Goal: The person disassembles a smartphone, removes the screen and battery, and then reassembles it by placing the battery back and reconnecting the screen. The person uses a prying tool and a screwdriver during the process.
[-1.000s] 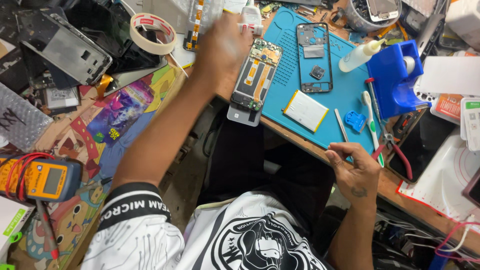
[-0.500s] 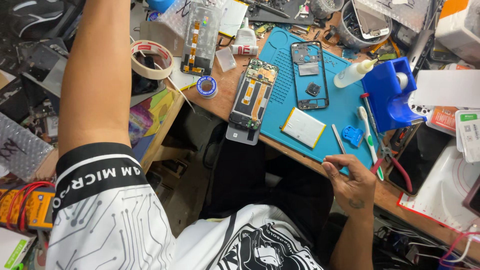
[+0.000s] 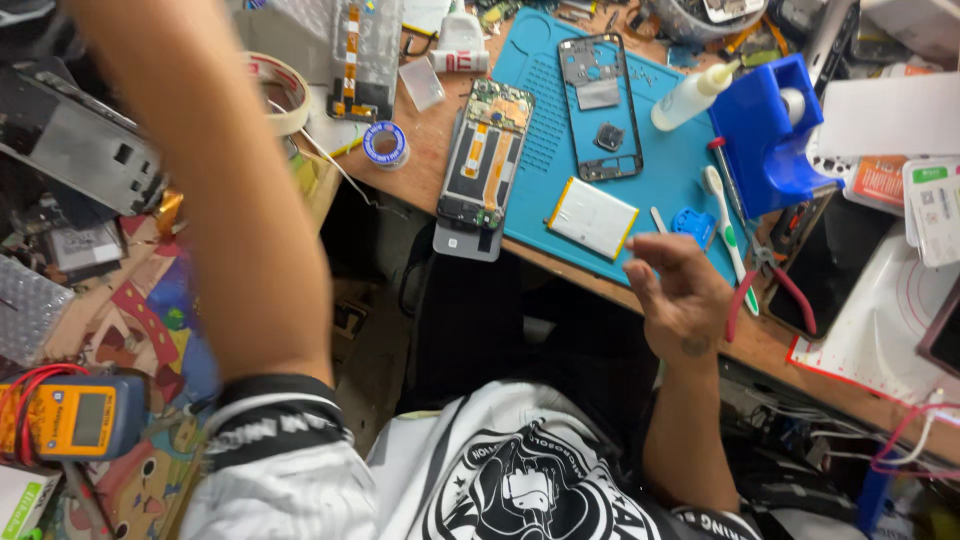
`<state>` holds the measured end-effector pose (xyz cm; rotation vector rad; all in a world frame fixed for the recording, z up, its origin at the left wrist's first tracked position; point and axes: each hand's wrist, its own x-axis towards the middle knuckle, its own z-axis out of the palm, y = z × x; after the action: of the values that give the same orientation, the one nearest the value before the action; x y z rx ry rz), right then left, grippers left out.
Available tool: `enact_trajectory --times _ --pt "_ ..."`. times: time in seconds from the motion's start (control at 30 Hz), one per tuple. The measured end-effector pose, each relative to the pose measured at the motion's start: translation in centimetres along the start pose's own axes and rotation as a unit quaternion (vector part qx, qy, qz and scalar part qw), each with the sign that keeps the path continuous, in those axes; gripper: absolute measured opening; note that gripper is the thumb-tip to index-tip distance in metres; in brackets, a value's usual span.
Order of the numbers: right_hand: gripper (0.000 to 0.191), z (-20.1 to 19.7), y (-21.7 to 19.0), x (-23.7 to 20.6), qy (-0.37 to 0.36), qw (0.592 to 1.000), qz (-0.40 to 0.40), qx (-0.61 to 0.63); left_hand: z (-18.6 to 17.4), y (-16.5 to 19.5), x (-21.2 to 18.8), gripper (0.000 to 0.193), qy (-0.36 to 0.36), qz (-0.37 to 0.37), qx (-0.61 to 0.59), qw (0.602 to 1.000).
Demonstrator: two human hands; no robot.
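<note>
My left arm (image 3: 220, 200) reaches up and out past the top left edge, so my left hand is not in view. My right hand (image 3: 680, 292) rests at the near edge of the wooden bench, fingers loosely curled and apart, with nothing in it. Just beyond it lie a white flat battery (image 3: 592, 217), a small blue pick (image 3: 692, 225) and a white toothbrush (image 3: 722, 215) on a blue work mat (image 3: 545, 80). An opened phone (image 3: 482, 160) with its circuit board showing lies half over the mat's left edge. A bare phone frame (image 3: 598, 105) lies on the mat.
A squeeze bottle (image 3: 695, 95) and blue holder (image 3: 770, 135) stand at the mat's right. Red-handled pliers (image 3: 770, 285) and a dark phone (image 3: 830, 265) lie further right. A tape roll (image 3: 285, 90) and solder spool (image 3: 385, 143) sit left; a yellow multimeter (image 3: 75, 420) is lower left.
My left hand left the opened phone and swung up and left out of view. My right hand lifted slightly and its fingers curled at the bench edge.
</note>
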<state>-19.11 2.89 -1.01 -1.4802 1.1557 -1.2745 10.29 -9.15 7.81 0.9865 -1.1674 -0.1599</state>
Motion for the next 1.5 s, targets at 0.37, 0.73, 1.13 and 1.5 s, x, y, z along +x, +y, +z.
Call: enact_trajectory --times 0.37,0.73,1.13,1.5 --pt "0.033 -0.6 1.2 0.5 -0.015 0.978 0.026 0.205 4.6 7.2 -19.0 0.015 -0.201 -0.403 -0.181 0.874" --pt "0.017 -1.6 0.3 2.7 -0.009 0.967 -0.051 -0.251 3.6 2.5 -19.5 0.020 -0.363 -0.002 0.154 0.919" --pt "0.016 -0.7 2.0 5.3 -0.051 0.932 -0.079 -0.349 3.9 2.0 -21.1 0.021 -0.337 0.020 0.198 0.920" --pt "0.014 -0.7 1.9 4.0 -0.051 0.925 -0.056 -0.372 3.7 1.8 -21.2 0.021 -0.328 0.013 0.181 0.927"
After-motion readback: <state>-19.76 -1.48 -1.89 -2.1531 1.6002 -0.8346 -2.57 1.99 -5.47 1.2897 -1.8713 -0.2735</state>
